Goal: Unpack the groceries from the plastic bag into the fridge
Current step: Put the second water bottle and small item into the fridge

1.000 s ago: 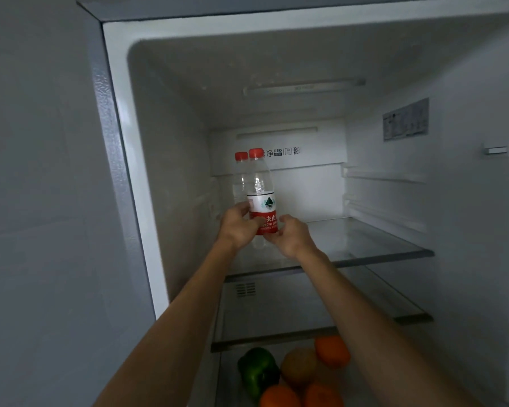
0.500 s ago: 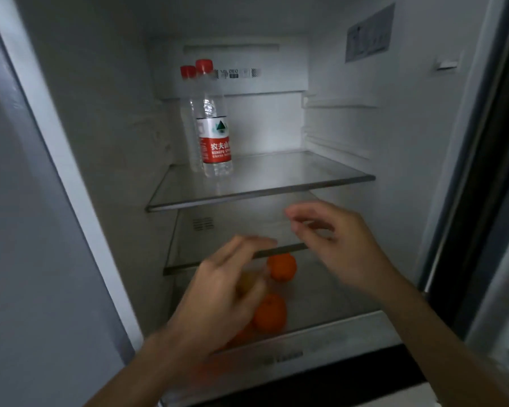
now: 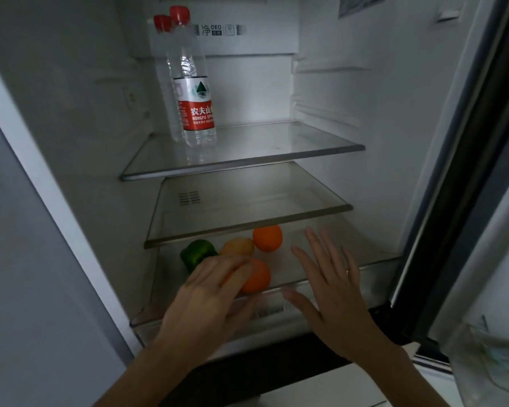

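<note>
So my left hand (image 3: 209, 292) and right hand (image 3: 332, 292) hover in front of the fridge's (image 3: 335, 83) bottom level holding nothing, right fingers straight and spread, left ones straight and closer together. The water bottle (image 3: 197, 107) stands upright at the back left of the top glass shelf (image 3: 276, 148), just in front of a second bottle (image 3: 165, 69). Down low, a green pepper (image 3: 196, 254) and an orange (image 3: 257, 276) sit partly behind my left fingers.

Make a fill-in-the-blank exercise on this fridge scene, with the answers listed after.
1. The caps of the water bottles are ____.
2. On the upper glass shelf, the bottles number ____.
3. The bell pepper beside the oranges is ____.
4. The left hand and the right hand, fingers straight, hold ____.
Missing words: red; two; green; nothing.
</note>
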The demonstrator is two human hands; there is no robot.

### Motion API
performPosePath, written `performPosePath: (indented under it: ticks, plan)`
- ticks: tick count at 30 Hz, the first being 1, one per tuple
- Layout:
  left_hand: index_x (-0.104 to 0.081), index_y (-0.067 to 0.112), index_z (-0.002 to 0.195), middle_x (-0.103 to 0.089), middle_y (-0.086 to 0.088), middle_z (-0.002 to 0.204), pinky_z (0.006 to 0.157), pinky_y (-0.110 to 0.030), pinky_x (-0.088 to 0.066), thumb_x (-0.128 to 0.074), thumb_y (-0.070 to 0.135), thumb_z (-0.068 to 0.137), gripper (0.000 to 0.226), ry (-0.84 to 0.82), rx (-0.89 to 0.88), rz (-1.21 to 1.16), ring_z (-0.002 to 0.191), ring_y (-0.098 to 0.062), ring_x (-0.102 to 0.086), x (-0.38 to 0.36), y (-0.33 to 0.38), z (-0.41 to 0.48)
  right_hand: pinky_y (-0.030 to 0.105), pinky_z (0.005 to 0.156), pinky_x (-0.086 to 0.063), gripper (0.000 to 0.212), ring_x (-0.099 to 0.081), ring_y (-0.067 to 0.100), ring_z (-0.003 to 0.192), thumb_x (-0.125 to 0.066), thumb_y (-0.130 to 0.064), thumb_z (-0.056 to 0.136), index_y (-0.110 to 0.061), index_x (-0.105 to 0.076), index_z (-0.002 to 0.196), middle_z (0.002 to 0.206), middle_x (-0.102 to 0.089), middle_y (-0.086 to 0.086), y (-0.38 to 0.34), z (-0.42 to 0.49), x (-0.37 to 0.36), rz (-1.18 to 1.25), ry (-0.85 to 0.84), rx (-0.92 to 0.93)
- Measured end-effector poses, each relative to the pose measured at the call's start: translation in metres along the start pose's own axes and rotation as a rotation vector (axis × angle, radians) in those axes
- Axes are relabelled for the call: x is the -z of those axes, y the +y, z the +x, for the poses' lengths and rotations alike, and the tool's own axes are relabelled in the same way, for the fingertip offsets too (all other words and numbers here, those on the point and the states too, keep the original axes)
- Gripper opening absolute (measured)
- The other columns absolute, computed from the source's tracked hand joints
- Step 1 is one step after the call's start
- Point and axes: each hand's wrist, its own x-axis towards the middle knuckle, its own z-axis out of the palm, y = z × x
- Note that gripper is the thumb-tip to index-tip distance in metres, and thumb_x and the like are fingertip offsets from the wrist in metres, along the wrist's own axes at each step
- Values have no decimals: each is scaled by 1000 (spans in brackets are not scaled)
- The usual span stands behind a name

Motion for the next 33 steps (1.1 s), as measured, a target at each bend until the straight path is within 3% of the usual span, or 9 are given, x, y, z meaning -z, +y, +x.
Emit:
performPosePath:
  ticks: [5,10,15,19,22,26,30,33]
  plan:
    - [-50,24,138,-50,-2,140,109,-44,-41,-36,65,93,62,-55,121,107,127,-20,-48,-5,-19,21,49,118,-9,71,-4,23,151,-26,-60,96,-17,-25,153,164,-5,7,6,27,-21,-40,-4,-7]
    - [-42,27,143,-45,-7,147,114,-50,-32,-35,69,90,68,-152,217,216,134,-25,-42,-17,-36,36,47,119,-5,74,3,21,151,-18,-63,96,-18,-15,155,164,2,4,15,51,-35,-52,-13,9]
    - [-52,23,134,-58,-3,132,113,-55,-26,-45,67,86,65,-121,231,291,125,-25,-51,-29,-54,53,48,120,4,77,5,22,151,-18,-64,96,-16,-10,155,164,4,5,22,74,-49,-113,-7,-7]
    - [-68,23,118,-69,2,116,114,-65,-17,-59,61,85,52,-28,196,320,122,-25,-57,-36,-72,58,51,120,1,84,0,23,151,-12,-68,94,-10,-13,155,163,-2,9,24,91,-58,-135,-21,-34]
    - [-72,23,107,-71,3,103,114,-63,-19,-65,56,83,42,69,200,264,110,-22,-63,-42,-79,61,51,119,0,86,-2,24,151,-9,-69,93,-9,-16,154,162,-7,11,24,101,-64,-142,-26,-42]
    - [-70,20,97,-66,1,92,111,-55,-28,-70,43,81,27,111,269,212,91,-22,-64,-54,-79,68,53,119,-7,79,-12,27,149,-28,-64,93,-10,-27,151,160,-20,12,22,110,-74,-142,20,-82]
    - [-66,18,95,-63,-4,91,86,-42,-46,-80,29,72,29,99,312,181,85,-29,-62,-57,-79,70,51,117,-16,64,-28,28,142,-52,-56,87,-14,-50,136,147,-44,11,23,114,-80,-140,81,-97]
    - [-65,16,95,-62,-7,91,75,-39,-48,-72,31,73,27,68,334,198,83,-30,-59,-55,-75,70,50,114,-23,58,-39,28,135,-52,-56,87,-17,-54,130,137,-51,8,21,114,-78,-105,90,-109]
